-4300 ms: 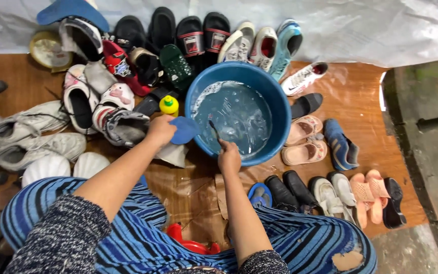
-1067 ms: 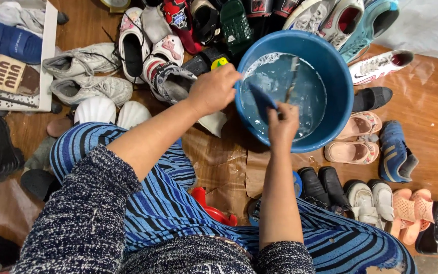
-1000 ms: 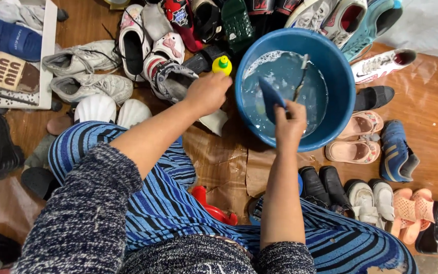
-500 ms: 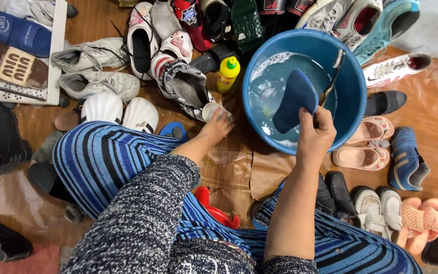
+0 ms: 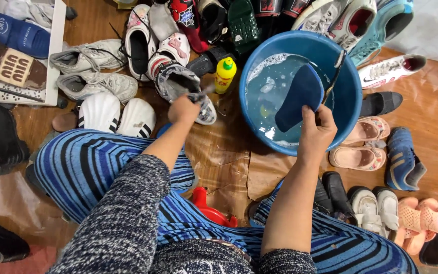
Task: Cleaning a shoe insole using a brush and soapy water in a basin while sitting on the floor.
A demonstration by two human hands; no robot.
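My right hand point(image 5: 316, 131) holds a dark blue insole point(image 5: 300, 96) and a thin brush point(image 5: 336, 68) over a blue basin point(image 5: 351, 101) of soapy water. My left hand point(image 5: 183, 108) reaches left of the basin and grips the heel edge of a grey and white patterned sneaker point(image 5: 178, 83) on the floor. A yellow bottle point(image 5: 225, 75) with a green cap stands between that sneaker and the basin.
Many shoes ring the basin: white sneakers point(image 5: 95, 83) and white clogs point(image 5: 115, 114) at left, pink sandals point(image 5: 361, 147) and blue slippers point(image 5: 401, 160) at right. A white box point(image 5: 19, 50) of shoes sits at the far left. A red object point(image 5: 211, 210) lies between my knees.
My left hand left the insole, moved left past the yellow bottle and took hold of the patterned sneaker. My right hand lifted the insole, with the brush, up over the water.
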